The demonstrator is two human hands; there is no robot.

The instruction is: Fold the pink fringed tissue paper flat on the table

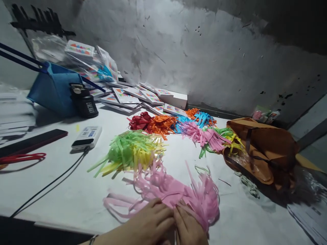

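Note:
A bunch of pink fringed paper (176, 187), cut into long thin strips, lies on the white table in front of me. My left hand (150, 221) is bent over its near edge, fingers closed on it. Touching it from the right, my right hand (190, 224) also has its fingers pressed together on the pink paper. Both fingertips and thumbs are partly hidden, and the two hands meet. Just beyond are green fringed paper (125, 146) and yellow fringed paper (145, 154). Loose pink strips trail to the left.
Further back lie red (140, 120), orange (163, 124) and blue fringed bunches (204, 119). A brown bag (270, 146) stands right. Left are a power bank (87, 137) with a cable, a black bottle (84, 102) and a blue bag (56, 88). Flat printed boxes (125, 95) pile against the wall.

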